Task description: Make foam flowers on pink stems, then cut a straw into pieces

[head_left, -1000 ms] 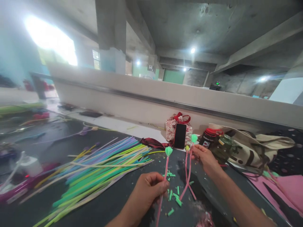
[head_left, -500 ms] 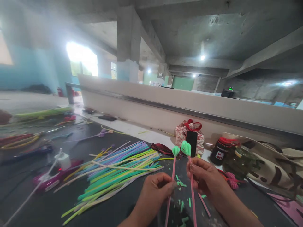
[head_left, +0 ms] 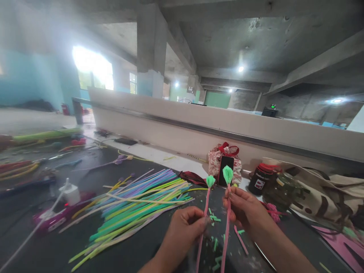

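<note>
Right hand [head_left: 246, 208] has moved nearer the left hand [head_left: 184, 229], pinched closed on a pink fuzzy stem [head_left: 226, 227] with mint-green bud, bud overlapping the upright dark phone [head_left: 229, 162]. Left hand, also pinched closed, holds a thinner-looking pink stem [head_left: 207, 201], green-tipped, left of phone; multicoloured fuzzy sticks [head_left: 142, 204] lie farther left on black worktop [head_left: 136, 250].

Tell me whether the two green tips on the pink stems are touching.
Apart: the head view shows background plainly between the left green tip and the larger right green tip.
</note>
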Available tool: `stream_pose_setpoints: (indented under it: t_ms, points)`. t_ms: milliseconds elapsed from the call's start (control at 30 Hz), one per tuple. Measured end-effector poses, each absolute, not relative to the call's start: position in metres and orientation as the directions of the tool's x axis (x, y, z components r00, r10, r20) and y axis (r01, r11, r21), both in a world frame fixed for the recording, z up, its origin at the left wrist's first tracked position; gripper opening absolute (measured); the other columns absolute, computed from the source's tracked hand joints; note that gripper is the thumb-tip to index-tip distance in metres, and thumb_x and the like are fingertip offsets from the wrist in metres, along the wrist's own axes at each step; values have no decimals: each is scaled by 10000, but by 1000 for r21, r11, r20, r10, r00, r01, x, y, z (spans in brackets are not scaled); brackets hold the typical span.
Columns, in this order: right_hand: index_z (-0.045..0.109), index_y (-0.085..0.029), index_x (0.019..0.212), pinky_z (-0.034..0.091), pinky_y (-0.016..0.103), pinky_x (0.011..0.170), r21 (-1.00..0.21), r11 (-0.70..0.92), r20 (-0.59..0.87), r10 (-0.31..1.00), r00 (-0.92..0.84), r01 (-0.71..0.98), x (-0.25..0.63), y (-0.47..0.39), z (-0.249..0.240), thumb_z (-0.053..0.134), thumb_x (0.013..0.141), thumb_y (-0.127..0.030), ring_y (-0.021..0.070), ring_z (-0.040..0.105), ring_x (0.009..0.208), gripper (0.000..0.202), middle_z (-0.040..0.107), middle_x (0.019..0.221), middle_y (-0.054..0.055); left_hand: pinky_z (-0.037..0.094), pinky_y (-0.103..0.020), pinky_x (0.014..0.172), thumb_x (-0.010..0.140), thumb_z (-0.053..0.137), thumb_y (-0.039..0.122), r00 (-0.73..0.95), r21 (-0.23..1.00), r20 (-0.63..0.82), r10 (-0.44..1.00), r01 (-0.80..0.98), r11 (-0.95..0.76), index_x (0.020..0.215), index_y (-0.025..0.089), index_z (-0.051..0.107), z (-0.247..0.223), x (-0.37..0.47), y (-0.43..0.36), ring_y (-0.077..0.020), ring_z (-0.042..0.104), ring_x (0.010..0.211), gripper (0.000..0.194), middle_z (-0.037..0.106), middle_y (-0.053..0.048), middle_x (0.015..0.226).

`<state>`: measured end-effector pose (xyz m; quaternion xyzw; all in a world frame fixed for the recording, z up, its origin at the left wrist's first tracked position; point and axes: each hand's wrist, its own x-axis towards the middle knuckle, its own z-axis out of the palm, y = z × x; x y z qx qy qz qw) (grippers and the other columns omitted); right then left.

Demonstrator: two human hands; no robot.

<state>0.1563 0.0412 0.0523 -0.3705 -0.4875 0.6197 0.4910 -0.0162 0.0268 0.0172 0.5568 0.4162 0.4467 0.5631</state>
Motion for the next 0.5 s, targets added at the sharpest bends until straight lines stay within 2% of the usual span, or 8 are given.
stream_pose_setpoints:
  t_ms: [100, 167, 200, 300, 400, 500]
  points:
    - [504, -190, 751, 253, 154, 317, -989, 1, 26, 986, -167, -151, 166, 43, 53, 604, 695, -416, 51, 435, 372, 253, 536, 604, -41, 269, -184, 436, 647, 594, 382, 266, 1000, 21, 964, -18, -16, 606, 132, 585, 15, -16, 28, -68, 385, 440, 254, 529, 15, 497]
    - [468, -199, 753, 260, 170, 326, -995, 78, 74, 995, -72, 58, 180, 45, 60, 534, 722, -455, 49, 394, 367, 266, 498, 610, -44, 269, -179, 436, 652, 590, 390, 282, 1000, 13, 959, -1, -14, 618, 136, 591, 13, -17, 27, -65, 382, 442, 256, 531, 18, 504]
    - [449, -199, 737, 258, 181, 326, -956, 134, 133, 991, -22, 260, 189, 46, 66, 478, 742, -474, 47, 362, 354, 277, 476, 604, -45, 267, -175, 435, 657, 586, 392, 291, 1000, 8, 957, 5, -10, 630, 140, 596, 12, -17, 27, -61, 377, 443, 254, 529, 21, 508]
    - [441, -205, 695, 238, 200, 343, -883, 118, 151, 988, 36, 455, 223, 54, 86, 446, 752, -465, 52, 306, 341, 267, 434, 536, -58, 253, -165, 424, 664, 581, 398, 318, 1000, -10, 948, 18, 4, 659, 145, 602, 9, -17, 27, -53, 361, 445, 254, 519, 27, 519]
    - [483, -197, 613, 211, 219, 379, -722, 80, 160, 986, 53, 688, 258, 66, 100, 487, 739, -419, 71, 319, 353, 255, 421, 448, -55, 245, -162, 413, 669, 576, 408, 336, 999, -21, 942, 41, 8, 665, 138, 603, 6, -16, 28, -51, 357, 443, 271, 519, 21, 528]
    - [551, -185, 563, 211, 234, 447, -470, 50, 199, 979, 51, 881, 285, 78, 92, 606, 652, -286, 103, 413, 469, 146, 492, 497, -20, 258, -164, 413, 667, 575, 416, 330, 999, -22, 944, 48, 6, 663, 138, 603, 4, -14, 28, -54, 373, 446, 280, 528, 16, 534]
